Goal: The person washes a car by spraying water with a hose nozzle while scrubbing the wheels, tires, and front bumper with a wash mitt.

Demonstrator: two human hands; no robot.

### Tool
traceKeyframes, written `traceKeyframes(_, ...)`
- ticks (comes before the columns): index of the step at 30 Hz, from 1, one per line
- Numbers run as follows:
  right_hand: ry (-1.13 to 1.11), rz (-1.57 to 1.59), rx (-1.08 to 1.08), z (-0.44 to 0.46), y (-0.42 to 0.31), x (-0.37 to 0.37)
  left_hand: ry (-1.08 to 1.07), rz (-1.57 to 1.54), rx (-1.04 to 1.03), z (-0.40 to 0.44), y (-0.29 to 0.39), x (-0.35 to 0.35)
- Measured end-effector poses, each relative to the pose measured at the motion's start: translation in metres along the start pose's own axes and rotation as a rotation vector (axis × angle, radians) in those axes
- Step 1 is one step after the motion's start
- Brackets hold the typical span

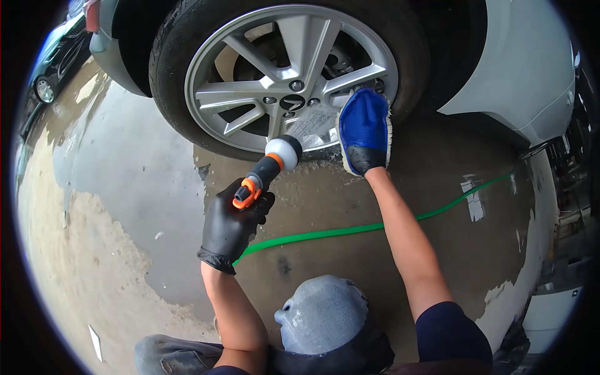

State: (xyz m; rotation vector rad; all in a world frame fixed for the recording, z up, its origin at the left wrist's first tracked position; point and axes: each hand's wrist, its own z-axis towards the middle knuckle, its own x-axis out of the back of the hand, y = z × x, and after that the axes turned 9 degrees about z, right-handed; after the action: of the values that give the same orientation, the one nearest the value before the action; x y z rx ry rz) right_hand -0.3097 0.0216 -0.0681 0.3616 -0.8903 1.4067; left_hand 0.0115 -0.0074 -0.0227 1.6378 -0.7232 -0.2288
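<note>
My left hand (231,228), in a black glove, is wrapped round a hose spray nozzle (265,172) with a grey-and-white head and orange parts. Water sprays from it onto the lower spokes of a silver alloy wheel (250,94). A blue wash mitt (365,122) with pale fleece edges covers my right hand (367,157), leaving only black glove at the wrist in sight. The mitt rests against the wheel's lower right rim, beside the spray. My right fingers are hidden inside it. Around the rim sits a black tyre (169,81).
A green hose (325,234) runs across the wet floor (350,262) from my left wrist towards the right. The pale car body (525,69) curves round the wheel. Another car (53,69) stands at the far left. My knee (322,315) is below, between my arms.
</note>
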Motion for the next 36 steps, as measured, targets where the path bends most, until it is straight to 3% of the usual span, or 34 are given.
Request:
traceKeyframes(1,0.079,0.311,-0.225,0.001,-0.002,-0.003,-0.001,-0.023,0.001,0.0,-0.003,0.003)
traceKeyframes(3,0.112,1.401,-0.519,0.01,-0.01,-0.002,0.011,0.002,0.029,0.002,0.0,0.005)
traceKeyframes(4,-0.03,2.262,-0.774,0.009,-0.011,0.003,0.016,0.034,0.066,0.002,0.001,0.005)
traceKeyframes(5,0.213,2.187,-0.753,0.031,-0.032,0.0,0.014,0.043,0.059,0.003,0.003,0.005)
traceKeyframes(6,0.215,2.161,-0.632,0.032,-0.008,-0.027,0.01,0.025,0.051,0.003,0.005,0.004)
traceKeyframes(9,0.327,2.226,-0.694,0.039,-0.031,-0.053,0.009,0.007,0.029,0.001,0.007,0.0)
traceKeyframes(10,0.454,1.571,-0.618,0.016,-0.017,-0.089,0.007,-0.025,-0.013,0.002,0.001,-0.002)
traceKeyframes(11,0.315,1.02,-0.4,0.009,-0.018,-0.084,0.003,-0.057,-0.055,0.004,-0.005,-0.003)
traceKeyframes(14,-0.064,0.322,-0.271,0.005,-0.026,-0.024,-0.03,0.047,0.023,0.005,-0.002,-0.001)
traceKeyframes(16,-0.12,0.029,0.023,0.003,-0.029,0.008,-0.018,0.048,0.026,0.004,0.0,0.002)
traceKeyframes(19,0.045,-0.105,0.364,0.01,-0.044,0.051,0.009,0.027,0.015,0.001,-0.001,0.007)
traceKeyframes(21,0.035,0.042,0.197,0.022,-0.027,0.037,0.027,0.013,0.014,0.0,0.0,0.012)
traceKeyframes(24,-0.219,0.4,-0.399,0.061,-0.062,0.025,-0.006,-0.002,0.046,-0.002,0.007,0.017)
traceKeyframes(26,0.367,-0.028,0.169,0.053,-0.048,-0.038,0.004,-0.03,0.016,0.0,0.004,0.017)
traceKeyframes(28,0.486,0.295,-0.082,0.034,-0.069,-0.058,0.006,-0.042,-0.012,0.0,0.003,0.02)
traceKeyframes(29,0.494,0.294,-0.073,0.023,-0.069,-0.056,0.014,-0.062,-0.001,0.0,0.004,0.021)
traceKeyframes(33,0.167,0.093,0.224,-0.029,-0.072,-0.051,0.05,-0.115,-0.018,-0.003,0.001,0.029)
traceKeyframes(36,-0.18,-0.033,0.091,-0.027,-0.077,-0.038,0.082,-0.176,-0.001,-0.007,-0.002,0.034)
